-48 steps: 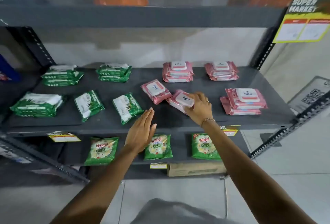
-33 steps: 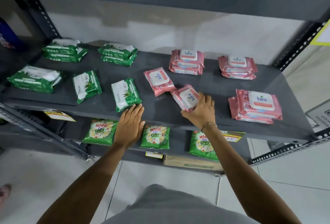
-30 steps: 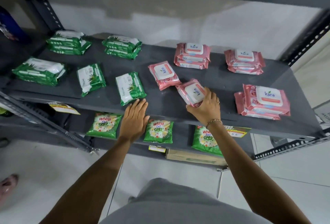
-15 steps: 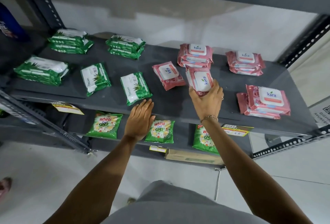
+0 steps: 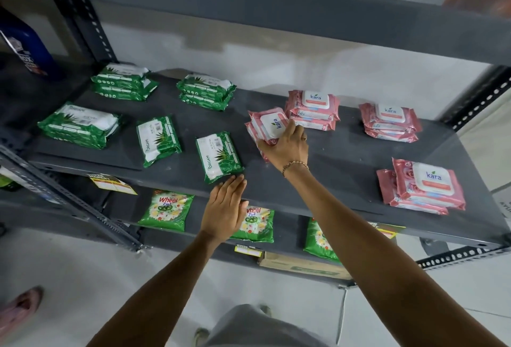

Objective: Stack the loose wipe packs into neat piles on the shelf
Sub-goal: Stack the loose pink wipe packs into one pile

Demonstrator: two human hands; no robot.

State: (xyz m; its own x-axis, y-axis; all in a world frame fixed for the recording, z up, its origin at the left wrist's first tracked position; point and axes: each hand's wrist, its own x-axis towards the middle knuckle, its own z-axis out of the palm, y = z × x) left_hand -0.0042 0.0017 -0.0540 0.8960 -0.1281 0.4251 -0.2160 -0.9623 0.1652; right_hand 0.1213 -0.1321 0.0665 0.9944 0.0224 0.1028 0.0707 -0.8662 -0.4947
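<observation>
Wipe packs lie across the grey shelf (image 5: 345,169), green ones to the left and pink ones to the right. At far left a green pile (image 5: 80,125) sits near the front edge, with two more green piles behind it, one at the back left (image 5: 123,82) and one further in (image 5: 206,92). Two loose green packs lie flat and apart, the first (image 5: 158,139) left of the second (image 5: 219,156), both turned at an angle. The left hand (image 5: 225,211) rests flat on the shelf's front edge, fingers together and straight, its tips just beside the near corner of the second loose pack, holding nothing. Below it, on the lower shelf, lie green Wheel pouches (image 5: 166,209). The right hand (image 5: 286,146) grips a pink pack (image 5: 269,125), thumb on its near side and fingers curled over its right edge; this pack lies on another pink pack whose edges show beneath it. Just right of them, touching or nearly so, stands a back pink pile (image 5: 313,109), then a second back pile (image 5: 390,121). At front right, well apart, a skewed pink pile (image 5: 423,186) has its upper pack offset from the one below.
</observation>
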